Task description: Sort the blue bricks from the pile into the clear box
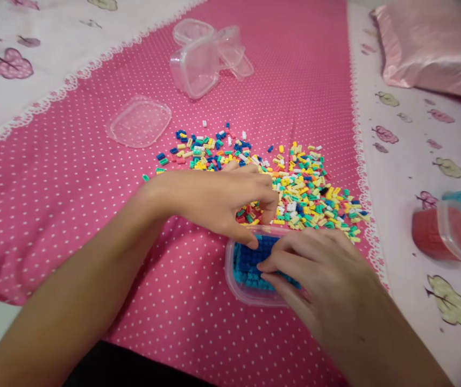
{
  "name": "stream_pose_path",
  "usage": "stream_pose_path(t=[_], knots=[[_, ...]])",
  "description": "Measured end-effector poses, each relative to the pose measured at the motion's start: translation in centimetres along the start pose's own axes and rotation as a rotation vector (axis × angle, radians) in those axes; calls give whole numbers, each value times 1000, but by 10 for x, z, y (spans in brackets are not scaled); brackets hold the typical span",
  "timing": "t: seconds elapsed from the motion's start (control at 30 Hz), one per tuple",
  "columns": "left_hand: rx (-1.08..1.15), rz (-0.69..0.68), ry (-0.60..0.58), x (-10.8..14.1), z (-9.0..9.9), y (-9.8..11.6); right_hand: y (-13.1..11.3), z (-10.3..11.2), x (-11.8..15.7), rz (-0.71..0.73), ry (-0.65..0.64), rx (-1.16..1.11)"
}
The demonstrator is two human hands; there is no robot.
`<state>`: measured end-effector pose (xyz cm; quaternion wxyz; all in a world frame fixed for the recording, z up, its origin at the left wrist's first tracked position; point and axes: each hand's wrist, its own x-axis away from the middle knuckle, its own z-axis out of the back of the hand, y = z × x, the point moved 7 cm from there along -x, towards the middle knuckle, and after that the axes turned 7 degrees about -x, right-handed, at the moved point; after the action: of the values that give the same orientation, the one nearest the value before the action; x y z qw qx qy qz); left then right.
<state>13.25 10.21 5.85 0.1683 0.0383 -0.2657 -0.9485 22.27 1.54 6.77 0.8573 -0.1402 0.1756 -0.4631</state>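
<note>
A heap of tiny building bricks (295, 183) in yellow, green, blue, red and white lies spread on the pink dotted cloth (72, 215). In front of it stands a small clear plastic box (234, 282) filled with blue bricks (250, 258). My left hand (218, 199) reaches over the heap's near edge, fingers curled down onto the bricks just behind the box. My right hand (327, 279) rests on the box's right side, fingertips touching the blue bricks inside. Whether either hand pinches a brick is hidden.
Empty clear boxes (196, 67) and lids (230, 48) lie at the back, with a loose clear lid (140, 121) to their left. At the right edge is a clear container of red bricks (448, 234), blurred. A pink pillow (427, 45) sits at top right.
</note>
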Motion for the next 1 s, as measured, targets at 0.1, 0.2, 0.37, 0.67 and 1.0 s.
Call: stream_pose_path(t=[0.1, 0.2, 0.37, 0.67, 1.0], knots=[[-1, 5, 0, 0, -1, 0, 0, 0, 0, 1, 8, 26], [4, 11, -1, -1, 0, 0, 0, 0, -1, 17, -6, 38], [31, 20, -3, -1, 1, 0, 0, -1, -2, 8, -21, 35], [47, 16, -18, 0, 0, -1, 2, 2, -2, 31, -39, 13], [-26, 60, 111, 2, 17, -14, 1, 18, -5, 8, 15, -102]])
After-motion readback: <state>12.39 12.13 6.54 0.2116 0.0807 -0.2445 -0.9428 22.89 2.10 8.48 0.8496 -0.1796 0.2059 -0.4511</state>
